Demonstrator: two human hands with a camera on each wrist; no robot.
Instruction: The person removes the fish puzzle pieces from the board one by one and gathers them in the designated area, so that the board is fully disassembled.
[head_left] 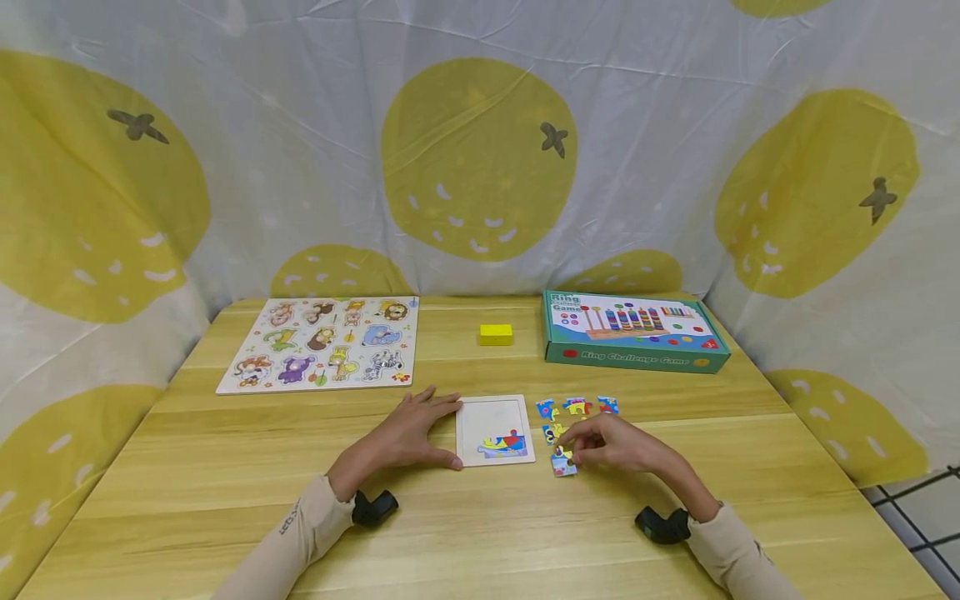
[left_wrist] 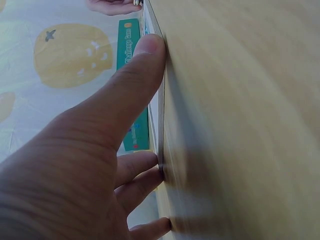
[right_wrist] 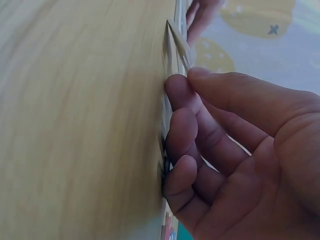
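Observation:
A square wooden puzzle tray (head_left: 487, 417) lies in the middle of the table, with a few joined colourful pieces (head_left: 510, 446) in its lower right part. My left hand (head_left: 416, 429) rests at the tray's left edge, thumb at the near corner and fingers spread toward the far one. On the other side, my right hand (head_left: 611, 442) pinches a jigsaw piece (right_wrist: 179, 42) between thumb and index finger. That piece is tilted, one edge raised off the table in the right wrist view. Several loose jigsaw pieces (head_left: 576, 406) lie around the right fingertips, some partly hidden by the hand.
A yellow block (head_left: 496, 335) stands beyond the tray. At the back right is a green Ring Challenge Game box (head_left: 637, 360). An animal puzzle board (head_left: 281, 345) lies at the back left. A patterned cloth (head_left: 480, 158) hangs behind the table (head_left: 480, 533).

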